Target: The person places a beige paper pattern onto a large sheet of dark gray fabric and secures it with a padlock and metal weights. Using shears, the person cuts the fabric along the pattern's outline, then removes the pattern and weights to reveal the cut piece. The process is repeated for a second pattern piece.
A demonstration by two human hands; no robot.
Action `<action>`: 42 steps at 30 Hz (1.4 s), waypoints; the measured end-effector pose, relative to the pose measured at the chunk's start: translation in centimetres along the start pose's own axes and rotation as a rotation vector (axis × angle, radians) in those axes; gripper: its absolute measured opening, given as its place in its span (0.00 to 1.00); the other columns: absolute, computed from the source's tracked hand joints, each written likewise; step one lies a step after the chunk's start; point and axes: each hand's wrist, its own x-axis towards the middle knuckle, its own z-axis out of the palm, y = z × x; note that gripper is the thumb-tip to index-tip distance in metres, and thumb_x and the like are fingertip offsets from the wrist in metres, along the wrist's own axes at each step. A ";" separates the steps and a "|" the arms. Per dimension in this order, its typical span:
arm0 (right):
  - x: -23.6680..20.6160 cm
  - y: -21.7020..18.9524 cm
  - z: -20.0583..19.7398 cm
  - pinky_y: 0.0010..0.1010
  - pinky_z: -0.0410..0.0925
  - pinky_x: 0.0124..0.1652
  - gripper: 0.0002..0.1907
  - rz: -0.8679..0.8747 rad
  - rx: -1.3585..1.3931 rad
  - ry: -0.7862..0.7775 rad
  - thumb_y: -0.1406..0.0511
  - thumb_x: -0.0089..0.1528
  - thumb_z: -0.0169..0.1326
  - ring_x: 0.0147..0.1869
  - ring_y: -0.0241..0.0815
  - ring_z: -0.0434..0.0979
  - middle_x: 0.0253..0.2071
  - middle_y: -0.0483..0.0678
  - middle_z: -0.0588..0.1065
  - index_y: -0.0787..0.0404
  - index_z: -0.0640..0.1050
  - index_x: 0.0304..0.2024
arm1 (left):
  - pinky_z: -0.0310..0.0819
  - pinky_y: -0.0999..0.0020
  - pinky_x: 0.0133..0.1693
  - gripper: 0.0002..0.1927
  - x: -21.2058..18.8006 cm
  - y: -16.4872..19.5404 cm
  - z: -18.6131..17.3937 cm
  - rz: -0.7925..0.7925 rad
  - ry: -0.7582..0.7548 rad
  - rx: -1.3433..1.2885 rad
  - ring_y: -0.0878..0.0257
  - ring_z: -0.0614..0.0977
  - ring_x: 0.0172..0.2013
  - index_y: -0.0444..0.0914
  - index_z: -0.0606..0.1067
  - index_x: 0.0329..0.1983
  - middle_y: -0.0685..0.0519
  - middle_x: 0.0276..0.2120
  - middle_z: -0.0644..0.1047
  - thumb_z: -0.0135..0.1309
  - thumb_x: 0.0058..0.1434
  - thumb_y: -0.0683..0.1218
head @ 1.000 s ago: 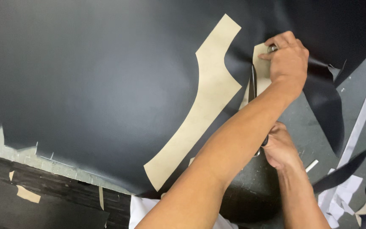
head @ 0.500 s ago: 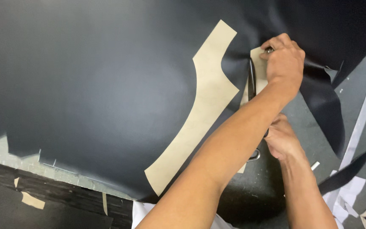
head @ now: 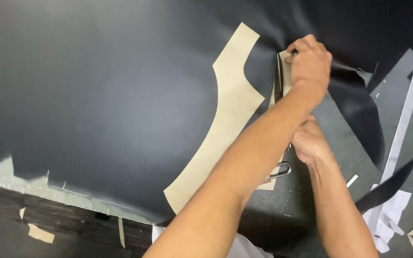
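While the left hand reaches across the right forearm to the far end of the cut, its fingers are curled down onto a small tan pattern piece, pinning it flat against the black sheet material. The right hand lies nearer, just under the left forearm, clenched around the handles of a pair of scissors; one metal loop shows near the wrist, and the dark blades run away from the person along the left edge of the small pattern, the tips close to the left fingers.

Left of the scissors, a long curved tan pattern lies flat on the black sheet, untouched by either hand, with black material showing all round it except at its near tip, so it appears not yet cut out. The cut beside the small pattern seems well advanced, judging by how far the blades reach; the far end and the right side, hidden under the left hand, cannot be judged.

To the right, the black sheet already ends in a ragged flap that curls over a grey work surface. Dark offcuts and white scraps lie at the near right, and a pale strip runs along the right side.
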 end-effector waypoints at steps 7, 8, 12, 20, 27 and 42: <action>-1.2 -2.1 1.0 0.24 0.65 0.25 0.11 0.041 -0.048 -0.066 0.64 0.61 0.64 0.22 0.31 0.69 0.23 0.44 0.72 0.68 0.80 0.36 | 0.74 0.53 0.54 0.35 -2.3 -6.2 -1.5 0.205 0.231 -0.798 0.42 0.73 0.60 0.43 0.67 0.67 0.38 0.65 0.66 0.60 0.55 0.44; -1.8 -2.6 1.1 0.25 0.66 0.25 0.12 0.051 -0.063 -0.065 0.63 0.60 0.64 0.22 0.32 0.69 0.22 0.43 0.72 0.67 0.80 0.36 | 0.71 0.55 0.64 0.31 -4.5 -7.7 -1.7 0.247 0.383 -0.877 0.44 0.71 0.66 0.43 0.66 0.69 0.41 0.68 0.66 0.59 0.62 0.44; -4.9 -4.3 0.1 0.25 0.61 0.23 0.13 0.035 -0.175 0.018 0.63 0.58 0.65 0.22 0.32 0.68 0.23 0.43 0.72 0.67 0.80 0.37 | 0.64 0.51 0.69 0.30 -18.2 -15.7 -3.0 0.205 0.372 -0.965 0.42 0.67 0.71 0.39 0.66 0.70 0.41 0.71 0.65 0.56 0.62 0.39; -13.1 0.1 -3.0 0.26 0.61 0.23 0.12 0.031 -0.057 0.120 0.62 0.59 0.64 0.22 0.33 0.67 0.21 0.44 0.70 0.67 0.81 0.37 | 0.45 0.37 0.69 0.35 -34.2 -28.1 -1.5 0.083 0.192 -0.346 0.44 0.62 0.71 0.38 0.65 0.71 0.42 0.72 0.61 0.56 0.63 0.55; -18.4 4.3 -3.0 0.27 0.60 0.23 0.11 0.062 0.001 0.170 0.63 0.59 0.63 0.21 0.34 0.66 0.20 0.45 0.70 0.66 0.82 0.36 | 0.41 0.36 0.70 0.37 -30.3 -36.2 2.4 0.229 0.179 -0.199 0.46 0.58 0.73 0.39 0.61 0.74 0.42 0.74 0.58 0.51 0.65 0.58; -26.0 10.7 -3.0 0.24 0.59 0.24 0.13 0.093 0.102 0.324 0.64 0.58 0.64 0.23 0.31 0.65 0.22 0.42 0.71 0.67 0.82 0.40 | 0.36 0.30 0.71 0.35 -23.2 -34.6 -1.8 0.055 0.588 -0.382 0.31 0.45 0.76 0.28 0.57 0.79 0.26 0.76 0.46 0.49 0.69 0.36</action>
